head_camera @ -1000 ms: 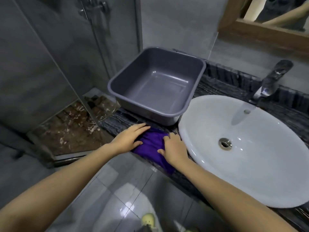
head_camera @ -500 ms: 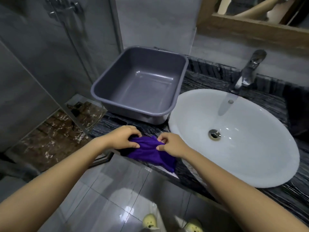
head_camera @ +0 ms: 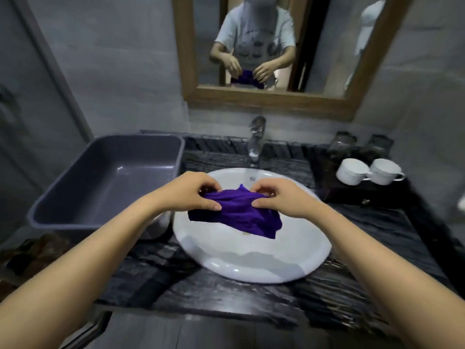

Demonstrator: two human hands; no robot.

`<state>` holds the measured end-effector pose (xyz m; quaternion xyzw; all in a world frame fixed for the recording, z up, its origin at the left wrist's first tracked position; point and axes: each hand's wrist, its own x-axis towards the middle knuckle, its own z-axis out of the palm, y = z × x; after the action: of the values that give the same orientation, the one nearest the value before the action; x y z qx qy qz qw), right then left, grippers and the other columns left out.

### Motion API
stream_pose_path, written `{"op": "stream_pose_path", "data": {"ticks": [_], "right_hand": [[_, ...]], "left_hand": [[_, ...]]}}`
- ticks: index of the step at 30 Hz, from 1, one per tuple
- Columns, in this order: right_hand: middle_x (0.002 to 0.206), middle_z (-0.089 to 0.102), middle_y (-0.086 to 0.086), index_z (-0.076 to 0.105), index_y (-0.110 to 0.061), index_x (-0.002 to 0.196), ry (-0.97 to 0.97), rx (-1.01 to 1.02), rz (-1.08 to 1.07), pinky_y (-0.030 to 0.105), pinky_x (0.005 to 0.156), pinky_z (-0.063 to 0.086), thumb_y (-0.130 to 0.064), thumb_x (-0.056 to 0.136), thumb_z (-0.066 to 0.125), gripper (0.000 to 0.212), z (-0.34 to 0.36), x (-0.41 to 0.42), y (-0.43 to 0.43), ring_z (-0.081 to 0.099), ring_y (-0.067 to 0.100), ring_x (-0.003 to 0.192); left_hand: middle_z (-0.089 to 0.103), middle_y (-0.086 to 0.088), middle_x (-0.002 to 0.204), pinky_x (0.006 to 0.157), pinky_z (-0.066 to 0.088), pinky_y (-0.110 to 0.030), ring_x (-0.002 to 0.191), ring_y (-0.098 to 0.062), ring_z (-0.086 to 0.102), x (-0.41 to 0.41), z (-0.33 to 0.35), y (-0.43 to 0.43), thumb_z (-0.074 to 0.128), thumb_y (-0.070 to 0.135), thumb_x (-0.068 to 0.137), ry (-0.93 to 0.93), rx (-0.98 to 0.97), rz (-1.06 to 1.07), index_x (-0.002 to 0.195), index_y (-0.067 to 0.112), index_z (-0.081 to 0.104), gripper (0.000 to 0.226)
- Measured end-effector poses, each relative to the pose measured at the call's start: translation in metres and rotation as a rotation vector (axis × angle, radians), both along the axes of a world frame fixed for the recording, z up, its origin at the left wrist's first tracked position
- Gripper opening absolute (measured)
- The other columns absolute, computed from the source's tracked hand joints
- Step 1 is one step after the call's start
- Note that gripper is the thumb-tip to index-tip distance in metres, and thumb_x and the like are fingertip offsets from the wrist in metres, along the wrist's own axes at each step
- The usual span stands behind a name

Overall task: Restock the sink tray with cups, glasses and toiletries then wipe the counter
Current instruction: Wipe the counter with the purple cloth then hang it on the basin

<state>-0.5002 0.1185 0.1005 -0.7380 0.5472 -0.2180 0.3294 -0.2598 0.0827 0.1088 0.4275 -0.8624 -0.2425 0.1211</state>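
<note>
The purple cloth [head_camera: 236,210] has come up off the counter's [head_camera: 226,293] front edge; left hand [head_camera: 191,191] and right hand [head_camera: 281,197] pinch it over the basin [head_camera: 251,260] (wiping seems paused), cups [head_camera: 368,171] at the right back corner.

Counts on the counter [head_camera: 364,238]

1 cloth [head_camera: 239,212], 1 tub [head_camera: 113,177], 1 sink [head_camera: 251,268], 1 tap [head_camera: 255,139], 2 cups [head_camera: 352,171] and 2 glasses [head_camera: 342,144] at its back right corner, 1 mirror [head_camera: 276,99].

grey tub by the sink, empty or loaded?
Empty. The tub shows a bare floor and bare inner walls, nothing inside. The two cups stand on the far side of the sink.
</note>
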Motion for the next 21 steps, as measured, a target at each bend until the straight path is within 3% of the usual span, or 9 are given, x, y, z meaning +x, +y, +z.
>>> {"op": "stream_pose_path", "data": {"ticks": [6, 9, 14, 17, 21], "right_hand": [[0.075, 0.06, -0.014, 0.068, -0.016, 0.092, 0.083, -0.116, -0.181, 0.017, 0.064, 0.04, -0.015, 0.08, 0.07, 0.012, 0.038, -0.109, -0.001, 0.052, 0.008, 0.067], [0.075, 0.06, -0.017, 0.067, -0.02, 0.089, 0.097, -0.136, -0.254, 0.006, 0.057, 0.038, -0.016, 0.081, 0.069, 0.009, 0.043, -0.159, 0.005, 0.051, 0.0, 0.065], [0.078, 0.062, -0.01, 0.067, -0.014, 0.089, 0.079, -0.151, -0.416, 0.01, 0.061, 0.038, -0.013, 0.081, 0.069, 0.009, 0.025, -0.232, 0.02, 0.052, 0.01, 0.072], [0.081, 0.064, -0.01, 0.069, -0.019, 0.089, 0.088, -0.168, -0.528, 0.018, 0.068, 0.041, -0.015, 0.079, 0.069, 0.011, 0.006, -0.265, 0.035, 0.056, 0.01, 0.075], [0.09, 0.07, -0.004, 0.069, -0.023, 0.092, 0.101, -0.151, -0.675, 0.027, 0.077, 0.046, -0.019, 0.078, 0.069, 0.014, -0.026, -0.295, 0.056, 0.062, 0.013, 0.084]], "left_hand": [[0.066, -0.002, 0.098, 0.078, 0.045, -0.021, 0.089, -0.016, 0.06, -0.122, 0.032, -0.033, 0.075, 0.03, 0.073, 0.003, -0.104, -0.141, 0.098, 0.015, 0.068, 0.03], [0.065, -0.001, 0.1, 0.069, 0.041, -0.009, 0.088, -0.012, 0.057, -0.18, 0.037, -0.042, 0.075, 0.03, 0.074, 0.02, -0.1, -0.184, 0.099, 0.016, 0.068, 0.03], [0.063, -0.001, 0.099, 0.067, 0.036, -0.006, 0.087, -0.012, 0.055, -0.263, 0.025, -0.046, 0.075, 0.029, 0.074, 0.049, -0.109, -0.24, 0.102, 0.016, 0.068, 0.032], [0.065, -0.005, 0.1, 0.066, 0.034, -0.011, 0.083, -0.011, 0.053, -0.306, 0.01, -0.044, 0.075, 0.027, 0.074, 0.046, -0.135, -0.285, 0.101, 0.014, 0.069, 0.031], [0.066, -0.008, 0.098, 0.076, 0.041, -0.025, 0.089, -0.022, 0.058, -0.354, -0.014, -0.038, 0.074, 0.025, 0.075, -0.01, -0.124, -0.366, 0.101, 0.011, 0.07, 0.03]]}}
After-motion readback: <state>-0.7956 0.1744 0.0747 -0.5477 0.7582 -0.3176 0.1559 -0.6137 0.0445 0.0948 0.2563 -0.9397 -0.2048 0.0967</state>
